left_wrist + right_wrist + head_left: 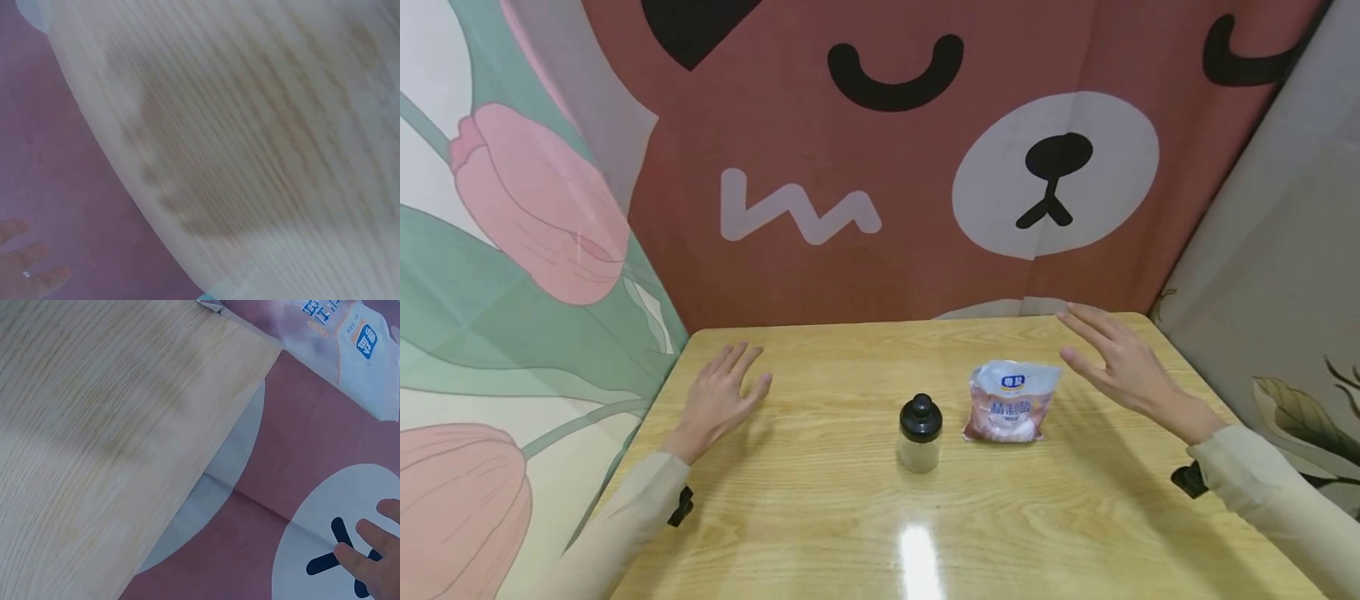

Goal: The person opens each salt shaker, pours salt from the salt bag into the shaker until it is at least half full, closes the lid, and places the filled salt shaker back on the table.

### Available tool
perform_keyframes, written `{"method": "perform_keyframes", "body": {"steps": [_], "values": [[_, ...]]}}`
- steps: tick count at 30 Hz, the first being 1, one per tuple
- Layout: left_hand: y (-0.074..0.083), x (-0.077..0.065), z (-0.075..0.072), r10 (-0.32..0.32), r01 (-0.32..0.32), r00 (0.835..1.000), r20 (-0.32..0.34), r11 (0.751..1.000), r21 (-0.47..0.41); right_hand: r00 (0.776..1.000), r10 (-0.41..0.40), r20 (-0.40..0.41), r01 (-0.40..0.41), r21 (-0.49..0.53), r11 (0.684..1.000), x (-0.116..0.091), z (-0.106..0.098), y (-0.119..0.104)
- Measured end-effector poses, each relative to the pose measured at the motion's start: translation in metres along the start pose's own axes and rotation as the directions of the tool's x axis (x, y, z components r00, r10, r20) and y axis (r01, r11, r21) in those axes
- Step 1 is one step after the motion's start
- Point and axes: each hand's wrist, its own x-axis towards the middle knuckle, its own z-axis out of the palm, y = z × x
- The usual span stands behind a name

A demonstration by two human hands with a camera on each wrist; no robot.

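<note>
A small clear jar with a black knobbed lid point(920, 435) stands upright near the middle of the table. To its right, a pink and white bag of salt point(1009, 403) sits upright, its blue logo facing me; the right wrist view shows part of the same bag point(325, 344) at the top. My left hand point(721, 398) hovers over the table's left side with fingers extended, holding nothing. On the right, my right hand point(1118, 367) is held above the table beyond the bag, fingers straight and apart from it. Fingertips point(37, 256) of the left hand show in the left wrist view.
The wooden table point(820, 517) has its far edge against a reddish curtain point(917, 275) with a bear face. A floral curtain point(550, 350) hangs at the left, a pale one point(1285, 250) at the right. Dark wrist cameras show under both sleeves.
</note>
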Motion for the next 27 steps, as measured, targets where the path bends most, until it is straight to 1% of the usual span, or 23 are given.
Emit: {"method": "perform_keyframes", "body": {"steps": [6,10,13,20,27], "values": [[0.005,0.001,0.003,-0.002,0.002,1.0,0.006,1.0,-0.024,0.999,-0.021,-0.027,0.022,0.009,1.0,0.0,0.003,-0.004],[0.006,-0.001,0.004,-0.003,0.002,1.0,-0.011,1.0,-0.029,0.996,-0.071,-0.06,0.072,0.007,0.997,0.002,0.007,-0.006],[0.006,-0.002,0.006,0.003,-0.004,1.0,-0.021,0.999,-0.033,0.992,-0.093,-0.079,0.094,0.007,0.996,0.003,0.01,-0.007],[0.006,-0.002,0.008,0.017,-0.019,0.999,-0.047,0.998,-0.058,0.988,-0.123,-0.095,0.126,0.027,0.992,0.005,0.01,-0.012],[0.009,-0.001,0.009,0.035,-0.038,0.998,-0.046,0.997,-0.068,0.985,-0.151,-0.085,0.154,0.025,0.988,0.005,0.01,-0.016]]}}
